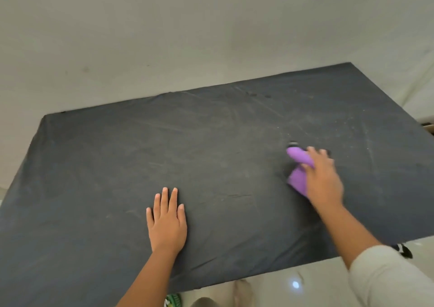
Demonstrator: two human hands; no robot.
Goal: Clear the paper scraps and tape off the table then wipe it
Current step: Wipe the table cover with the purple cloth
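A table covered with a dark grey cloth (211, 147) fills the view. My left hand (167, 222) lies flat on the cloth near the front edge, fingers straight and together. My right hand (323, 177) presses a purple wiping cloth (297, 170) against the right part of the table; hand and cloth are motion-blurred. A small dark thing (292, 144) peeks out just beyond the purple cloth; I cannot tell what it is. Faint pale specks and streaks mark the cloth on the right side. No paper scraps or tape show on the table.
A pale wall (187, 36) stands behind the table. A light tiled floor (293, 283) shows below the front edge, with a green-and-white item (173, 299) near my feet. A wooden edge (428, 128) appears at the far right.
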